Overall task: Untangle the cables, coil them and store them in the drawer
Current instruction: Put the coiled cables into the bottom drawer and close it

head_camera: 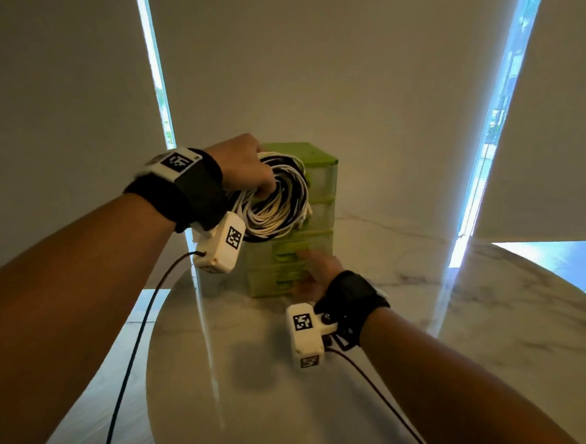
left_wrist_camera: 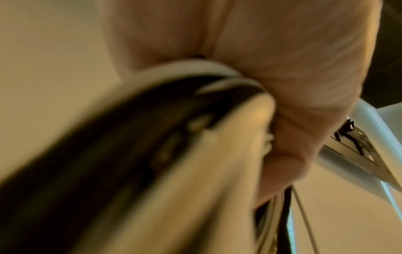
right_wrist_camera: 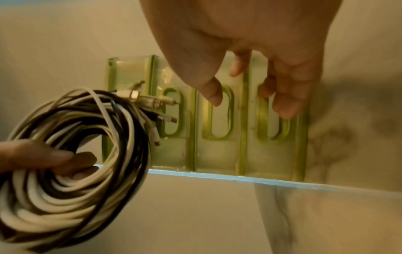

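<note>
At drawer unit (head_camera: 321,199): left hand (head_camera: 243,166) grips coil (head_camera: 276,202); right hand (head_camera: 317,272) fingers relaxed, tips hidden.

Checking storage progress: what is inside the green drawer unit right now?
All visible drawers of the green drawer unit are closed; their contents cannot be made out. The coiled cables remain outside, gripped by the left hand.

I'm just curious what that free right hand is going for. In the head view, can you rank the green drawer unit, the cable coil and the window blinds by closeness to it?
1. Drawer unit: at the right hand's fingertips.
2. Cable coil: above, held in the left hand.
3. Blinds: behind everything.
</note>
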Demonstrator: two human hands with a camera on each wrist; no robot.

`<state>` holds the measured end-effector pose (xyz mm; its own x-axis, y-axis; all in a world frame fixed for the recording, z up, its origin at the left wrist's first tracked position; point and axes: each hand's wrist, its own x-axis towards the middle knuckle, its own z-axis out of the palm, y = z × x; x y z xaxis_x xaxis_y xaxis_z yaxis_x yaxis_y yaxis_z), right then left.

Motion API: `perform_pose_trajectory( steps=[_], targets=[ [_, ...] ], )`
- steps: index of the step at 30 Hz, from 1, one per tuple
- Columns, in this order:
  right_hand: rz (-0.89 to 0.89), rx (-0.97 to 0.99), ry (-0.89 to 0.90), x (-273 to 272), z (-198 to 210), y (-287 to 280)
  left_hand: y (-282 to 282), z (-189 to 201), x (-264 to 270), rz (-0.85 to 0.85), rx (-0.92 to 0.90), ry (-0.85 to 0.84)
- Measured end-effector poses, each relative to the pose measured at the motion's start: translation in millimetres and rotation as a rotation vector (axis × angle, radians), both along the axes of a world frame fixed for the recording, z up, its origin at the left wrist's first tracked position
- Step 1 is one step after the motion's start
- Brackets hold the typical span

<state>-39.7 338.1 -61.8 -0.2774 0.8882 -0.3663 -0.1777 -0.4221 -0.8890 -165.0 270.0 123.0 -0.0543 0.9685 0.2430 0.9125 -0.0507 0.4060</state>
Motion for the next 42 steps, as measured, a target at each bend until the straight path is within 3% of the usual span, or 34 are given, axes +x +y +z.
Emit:
perform_pose_trajectory(
  steps=[6, 12, 15, 17, 22, 25, 31, 37, 42],
  targets=[
    [-0.107, -0.043, 0.096, -21, -4, -2, 1, -4, 2, -0.018, 0.011, -0.051],
    [-0.283, -0.02, -0.021, -20, -18, -4, -3, -10, 3, -0.05, 0.007, -0.106],
    [-0.199, 0.007, -0.13, -9, -19, -7, -4, -10, 5, -0.051, 0.002, -0.123],
    [-0.084, 0.177, -0.293, -3, -15, -11, -5, -11, 5, -0.05, 0.008, -0.139],
    [0.473, 0.894, -1.179, 6, 18, -29, -9, -18, 6, -0.062, 0.059, -0.209],
    [0.678, 0.923, -1.406, 4, 24, -28, -12, -23, 7, -0.076, 0.092, -0.235],
    [0.699, 1.067, -1.514, 8, 41, -47, -11, -28, 6, -0.083, 0.114, -0.29],
    [0.833, 1.306, -1.612, 26, 47, -109, -9, -32, 5, -0.095, 0.128, -0.325],
    [0.814, 1.306, -1.616, 39, 53, -134, -8, -34, 5, -0.099, 0.125, -0.349]
  ],
)
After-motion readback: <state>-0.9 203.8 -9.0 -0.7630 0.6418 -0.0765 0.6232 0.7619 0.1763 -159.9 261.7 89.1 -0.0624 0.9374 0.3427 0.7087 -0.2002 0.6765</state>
